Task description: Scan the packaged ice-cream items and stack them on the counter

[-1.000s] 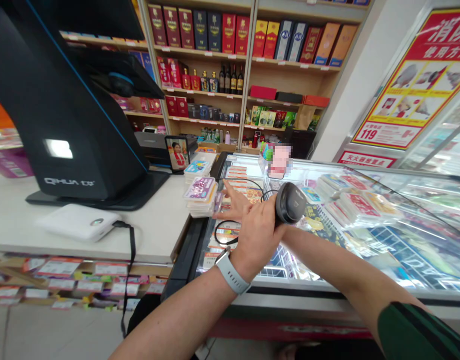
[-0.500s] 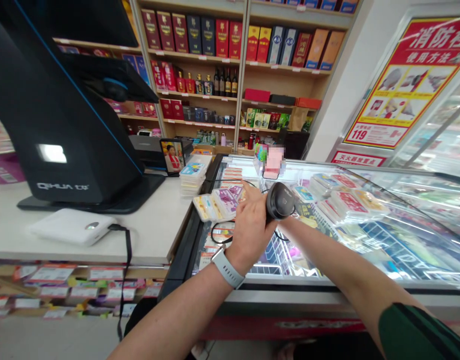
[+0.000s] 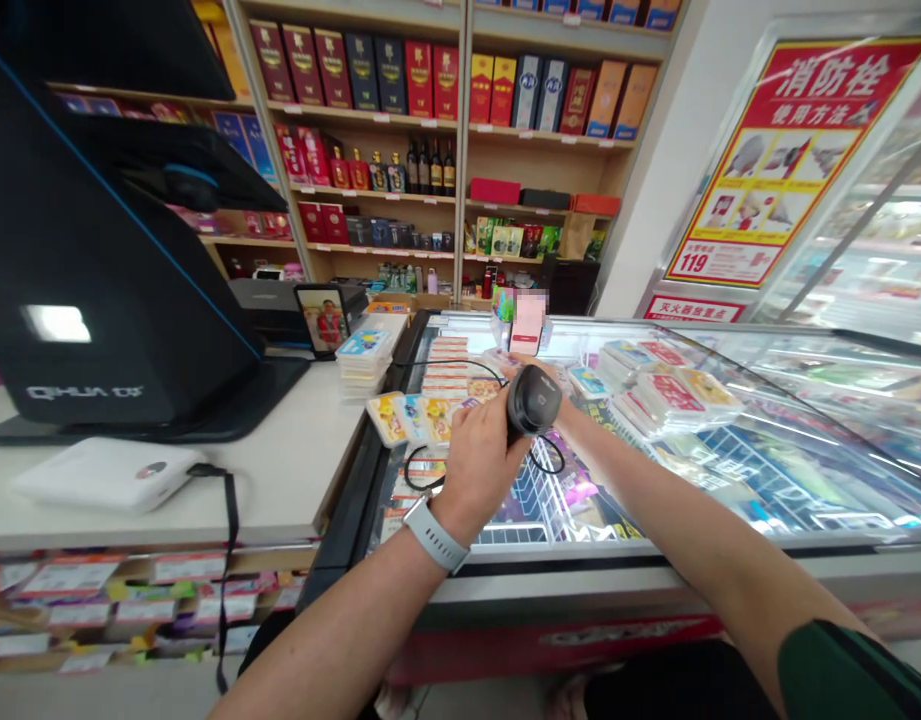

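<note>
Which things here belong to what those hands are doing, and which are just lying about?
Probably in use:
black handheld device, in the left hand
fanned picture packs, near that hand

Probably just around:
white device, on the counter
shelved boxes
wall poster

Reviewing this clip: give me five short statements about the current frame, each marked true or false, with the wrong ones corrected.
1. The left hand holds a black scanner. True.
2. The watch is on the right wrist. False: the watch is on the left wrist.
3. The right hand is mostly hidden behind the scanner. True.
4. The fanned yellow and blue packs lie on the floor. False: the packs lie on the display case, near its left edge.
5. A white device lies on the counter. True.
</note>
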### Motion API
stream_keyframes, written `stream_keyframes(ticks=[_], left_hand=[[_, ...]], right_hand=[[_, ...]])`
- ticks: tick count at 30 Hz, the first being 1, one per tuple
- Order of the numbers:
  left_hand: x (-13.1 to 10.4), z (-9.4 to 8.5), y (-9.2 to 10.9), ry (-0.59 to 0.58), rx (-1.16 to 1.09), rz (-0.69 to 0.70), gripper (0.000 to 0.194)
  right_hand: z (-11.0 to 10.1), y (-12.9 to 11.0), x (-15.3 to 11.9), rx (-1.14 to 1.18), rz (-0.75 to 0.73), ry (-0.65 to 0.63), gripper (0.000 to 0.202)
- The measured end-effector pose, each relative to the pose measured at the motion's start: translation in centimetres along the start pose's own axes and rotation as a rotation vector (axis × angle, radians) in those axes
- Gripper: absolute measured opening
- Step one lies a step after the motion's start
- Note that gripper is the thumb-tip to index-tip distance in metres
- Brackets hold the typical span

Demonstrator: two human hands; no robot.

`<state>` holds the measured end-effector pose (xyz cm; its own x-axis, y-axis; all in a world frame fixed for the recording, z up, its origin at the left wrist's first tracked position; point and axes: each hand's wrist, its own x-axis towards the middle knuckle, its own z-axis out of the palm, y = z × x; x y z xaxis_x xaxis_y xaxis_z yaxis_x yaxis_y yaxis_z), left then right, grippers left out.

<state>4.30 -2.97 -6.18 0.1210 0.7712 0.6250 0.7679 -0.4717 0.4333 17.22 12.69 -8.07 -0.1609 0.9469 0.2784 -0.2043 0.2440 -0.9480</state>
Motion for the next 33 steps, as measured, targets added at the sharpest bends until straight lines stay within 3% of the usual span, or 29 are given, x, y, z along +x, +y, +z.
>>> stream_keyframes(ticks=[6, 11, 20, 27, 33], left_hand=[[0.1, 0.4, -0.3, -0.006, 0.022, 0.008, 0.054], [0.2, 0.4, -0.3, -0.006, 0.038, -0.005, 0.046], [0.3, 0.3, -0.4, -0.004, -0.032, -0.015, 0.042], [0.5, 0.2, -0.2, -0.002, -0.051, -0.04, 0.045], [0.4, 0.3, -0.4, 0.015, -0.024, -0.047, 0.045]], right_hand=[[-3.9, -1.6, -2.3, 0.298, 0.2, 0.041, 0.037], [-5.7, -2.6, -4.7, 0.522, 0.223, -0.031, 0.047], [-5.7, -2.2, -5.7, 0.587, 0.228, -0.105, 0.054], [-5.5, -2.0, -5.7, 0.613, 0.256, -0.029, 0.05], [-5.7, -1.8, -5.8, 0.671, 0.245, -0.06, 0.055]])
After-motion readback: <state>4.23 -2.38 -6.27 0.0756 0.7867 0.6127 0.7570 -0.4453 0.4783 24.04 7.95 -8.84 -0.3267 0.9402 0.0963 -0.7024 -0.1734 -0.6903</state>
